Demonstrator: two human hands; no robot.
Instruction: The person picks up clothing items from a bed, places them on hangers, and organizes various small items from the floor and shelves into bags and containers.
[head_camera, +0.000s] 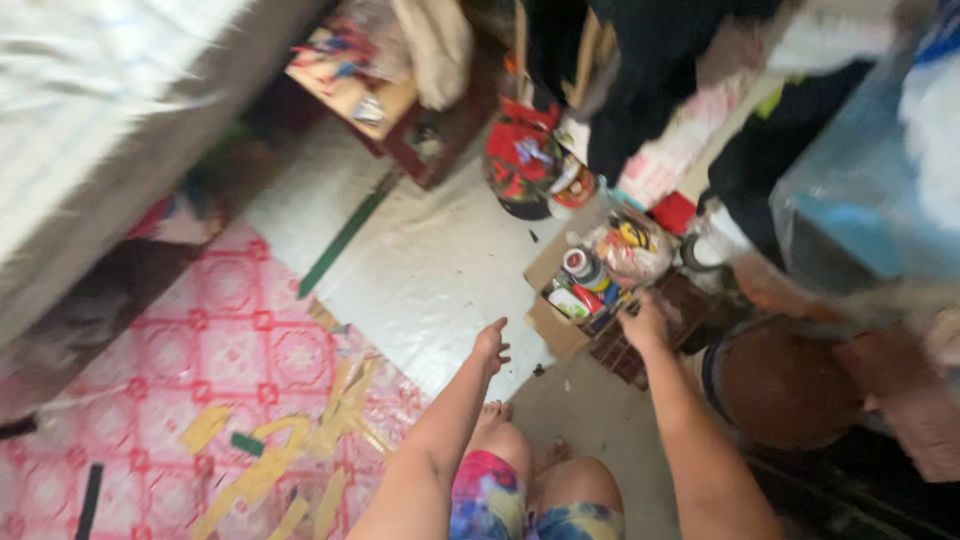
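Cluttered floor, white sheet beside pink patterned vinyl. Right hand reaching into open brown cardboard box of colourful cans and packets at the sheet's far edge, grip unclear. Left hand hovering open, empty. Likely rummaging; picking one item calls for closing fingers.

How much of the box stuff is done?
Hardly begun: the cardboard box on the floor is full of cans and bottles. The right hand reaches into it; whether it grips anything is unclear. The left hand hovers open, empty.
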